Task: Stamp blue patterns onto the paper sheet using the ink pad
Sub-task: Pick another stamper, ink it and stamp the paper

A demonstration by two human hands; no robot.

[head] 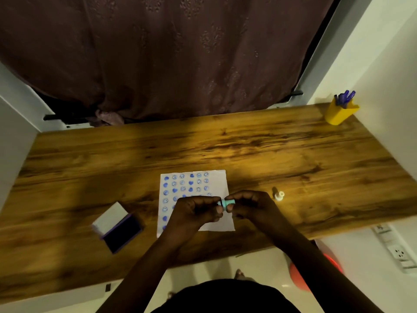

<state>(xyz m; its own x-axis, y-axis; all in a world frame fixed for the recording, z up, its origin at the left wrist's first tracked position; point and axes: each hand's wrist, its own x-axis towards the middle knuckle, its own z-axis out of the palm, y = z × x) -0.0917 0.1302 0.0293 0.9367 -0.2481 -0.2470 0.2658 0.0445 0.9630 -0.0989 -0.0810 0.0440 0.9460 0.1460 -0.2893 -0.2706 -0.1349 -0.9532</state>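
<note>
A white paper sheet (pixel 216 181) lies on the wooden desk (pixel 248 145), covered with rows of blue stamped hearts and smiley faces. Both hands hover over its lower half and hide part of it. My left hand (pixel 194 211) and my right hand (pixel 248 205) together pinch a small teal stamp (pixel 226 203) held sideways between their fingertips. An open ink pad (pixel 123 232) with a dark blue pad and raised white lid sits on the desk to the left of the sheet.
A small white stamp (pixel 279 196) stands on the desk right of the hands. A yellow cup with blue pens (pixel 340 111) is at the far right corner. White walls flank the desk, a dark curtain hangs behind, and wall sockets (pixel 399 254) are at the lower right.
</note>
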